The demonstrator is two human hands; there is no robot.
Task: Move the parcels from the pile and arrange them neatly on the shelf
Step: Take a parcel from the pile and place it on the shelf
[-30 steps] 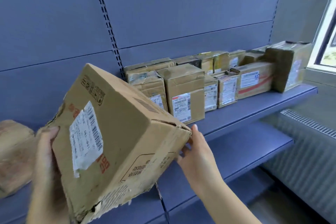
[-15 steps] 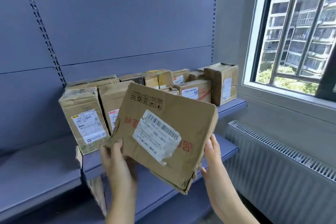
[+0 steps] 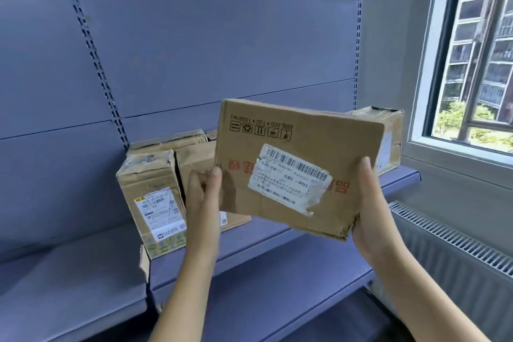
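Head view only.

Holding one box [image 3: 299, 169] with both hands, up in the air in front of the shelf [image 3: 277, 247]. Touching nothing on it and hiding the middle of the row of parcels [image 3: 151, 197].
- Left hand [image 3: 204, 200]: pinching the left edge, thumb flat on the front face, fingers [image 3: 197, 180] curled round behind.
- Right hand [image 3: 369, 203]: cupping the lower right corner, thumb up along the right edge. Fingers behind the box, so cannot tell whether spread or together.

Reads as mid-carry, placement not done yet. To do it well:
- Aim, probably, for the bare stretch of shelf left of the row.
- Keep the label [image 3: 288, 178] facing out, same as the neighbours.
- Maybe flip the box too, given the upside-down print on the front.
- Land the bottom edge first, then slide back to the wall panel and butt up against the end parcel.
- Support from below and don't squeeze: crushed, split corner [image 3: 345, 230] right at the right palm.
- Go in slow to avoid tipping the upright parcels.

Versus half a second ago: lifted higher and levelled out, after sloping down to the left. Now covering more of the row. Left thumb up from the lower left corner to mid-edge.

Versus one second ago: brought over from far left, where held corner-on to the camera. Head swung right since, window [image 3: 472, 64] now in frame.
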